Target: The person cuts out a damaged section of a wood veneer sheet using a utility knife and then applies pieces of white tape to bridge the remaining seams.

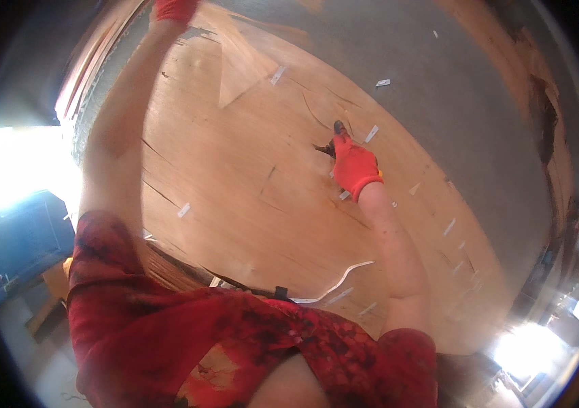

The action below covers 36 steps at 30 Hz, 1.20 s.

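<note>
A large, thin sheet of light brown wood veneer spreads out below me, with splits and dark cracks along its grain. My right hand, in a red glove with a darkened fingertip, is closed low over the sheet, right of its middle. Something dark pokes out at its fingers and a bit of yellow shows by the wrist, but what it grips I cannot make out. Up at the top edge is my left hand, also red-gloved, stretched toward the sheet's far left. The frame cuts off its fingers.
Short white tape strips dot the veneer, and a longer white strip curls near my body. A loose white scrap lies on the grey surface beyond. Left stands a blue box-like object; ragged brown sheets edge the right.
</note>
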### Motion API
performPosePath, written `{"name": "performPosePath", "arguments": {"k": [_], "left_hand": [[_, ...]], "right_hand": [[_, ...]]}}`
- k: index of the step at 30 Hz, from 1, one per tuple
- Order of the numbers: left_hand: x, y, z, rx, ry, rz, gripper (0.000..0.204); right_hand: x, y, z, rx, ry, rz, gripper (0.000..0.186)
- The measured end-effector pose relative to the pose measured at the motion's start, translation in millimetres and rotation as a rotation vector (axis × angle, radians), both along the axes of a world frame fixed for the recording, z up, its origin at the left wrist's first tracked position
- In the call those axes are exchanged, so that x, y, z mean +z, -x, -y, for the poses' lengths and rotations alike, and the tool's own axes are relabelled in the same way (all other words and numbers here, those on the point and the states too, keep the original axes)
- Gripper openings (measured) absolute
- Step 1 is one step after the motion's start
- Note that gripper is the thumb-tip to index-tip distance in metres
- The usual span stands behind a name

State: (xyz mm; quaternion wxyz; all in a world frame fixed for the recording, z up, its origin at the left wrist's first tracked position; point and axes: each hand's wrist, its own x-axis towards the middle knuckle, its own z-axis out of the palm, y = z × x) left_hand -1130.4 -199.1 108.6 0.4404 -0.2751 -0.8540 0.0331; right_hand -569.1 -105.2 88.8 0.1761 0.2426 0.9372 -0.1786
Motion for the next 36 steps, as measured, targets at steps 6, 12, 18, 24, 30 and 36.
{"name": "performPosePath", "arguments": {"k": [6, 12, 18, 24, 30, 36], "left_hand": [[78.4, 34.4, 279.2, 0.252, 0.38, 0.145, 0.047], [60.4, -48.0, 353.0, 0.236, 0.186, 0.558, 0.04], [-26.2, -355.1, 79.8, -1.101, -0.007, 0.973, 0.046], [-80.0, -384.5, 2.3, -1.149, 0.078, 0.924, 0.041], [-86.7, -388.7, 1.7, -1.138, 0.004, 0.929, 0.039], [-78.0, -388.4, 2.1, -1.126, 0.047, 1.001, 0.042]], "right_hand": [[-6.3, -6.5, -2.0, -0.01, 0.02, -0.017, 0.035], [7.5, 10.3, 5.0, -0.002, 0.056, 0.029, 0.035], [-11.5, -8.0, -5.6, -0.042, -0.022, 0.019, 0.037], [-11.7, -6.3, -1.2, 0.025, -0.089, -0.015, 0.037], [21.7, -17.5, 41.0, 0.079, -0.166, -0.016, 0.036], [9.2, -5.7, 39.6, 0.222, -0.142, -0.388, 0.03]]}}
